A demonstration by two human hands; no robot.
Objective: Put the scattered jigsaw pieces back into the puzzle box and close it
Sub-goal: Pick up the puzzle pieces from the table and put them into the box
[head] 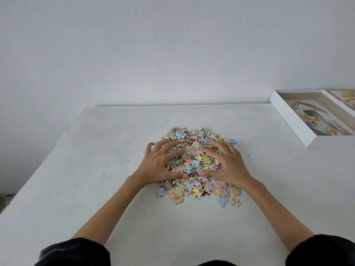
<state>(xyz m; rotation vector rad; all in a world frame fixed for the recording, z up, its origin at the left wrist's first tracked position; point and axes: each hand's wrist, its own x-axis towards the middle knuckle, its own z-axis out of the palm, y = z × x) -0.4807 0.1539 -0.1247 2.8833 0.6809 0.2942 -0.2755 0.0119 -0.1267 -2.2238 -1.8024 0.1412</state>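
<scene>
1. The jigsaw pieces (196, 160) lie in one heap in the middle of the bench (96, 169), apparently raked together so they can be lifted in handfuls rather than one at a time.
2. The left hand (161, 162) rests on the heap's left flank and the right hand (228, 164) on its right flank. They face inward, which suits squeezing the heap tighter or scooping it.
3. The fingers (167, 144) of both hands are spread wide and only lightly bent. They are laid over the pieces and not closed round any, and the thumbs almost meet on the heap's near side.
4. The puzzle box (291, 121) sits well apart from the heap, beyond it and to its right, against the wall. It is open, with a printed picture sheet showing inside and no pieces visible in it.
5. Past the box, still further right of the heap, a flat printed panel (343, 100) is cut off by the frame edge. It may be the lid.
6. No pieces appear to be boxed yet, so I judge the task to be at an early stage.
7. Counts:
   - two hands
   - one heap
   - one box
   - one possible lid
   - pieces too many and too small to count
   - a few strays just off the heap: one at its far right, one at its near left, and a small group at its near right
</scene>
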